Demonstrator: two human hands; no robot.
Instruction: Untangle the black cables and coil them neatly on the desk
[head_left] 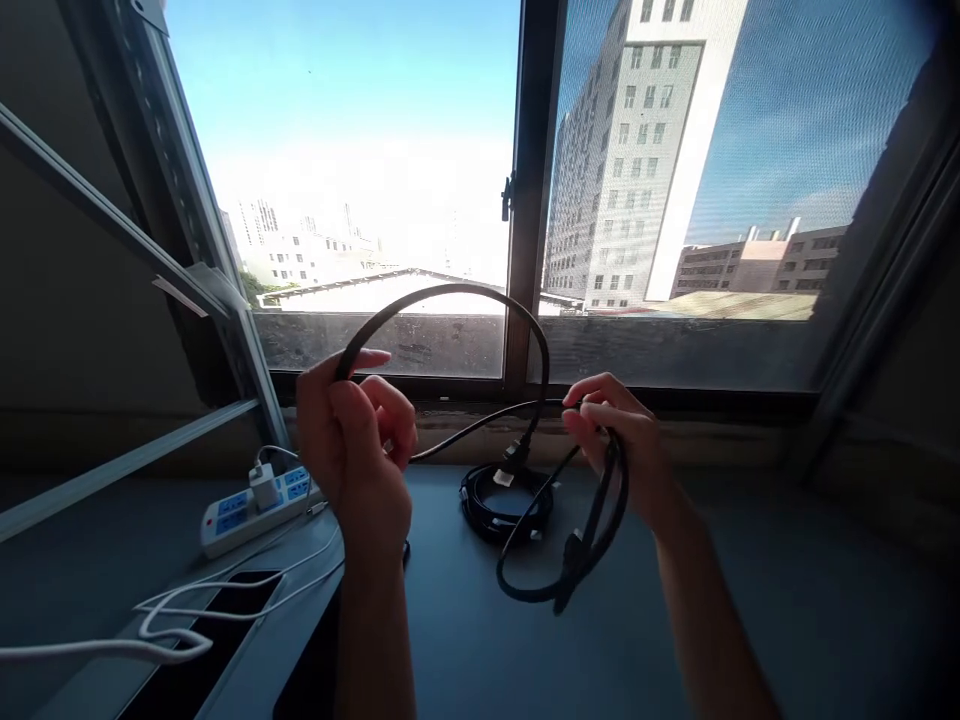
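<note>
A black power cable (453,289) is held up in the air between my two hands. My left hand (360,440) pinches it at the left side, and from there it arches up and over to a hanging plug (516,455). Another stretch runs across to my right hand (619,430), whose fingers are closed on it. Loops of the cable dangle below that hand, with a dark connector (574,548) among them. On the table underneath, a coiled black cable (480,522) lies close to the hanging plug; I cannot tell whether they touch.
A white power strip (223,545) with a white charger (263,487) plugged in sits at the left. White cords (172,650) trail over a dark slot in the table (450,640). Metal frame bars (127,465) stand left, and a window (517,200) closes off the back.
</note>
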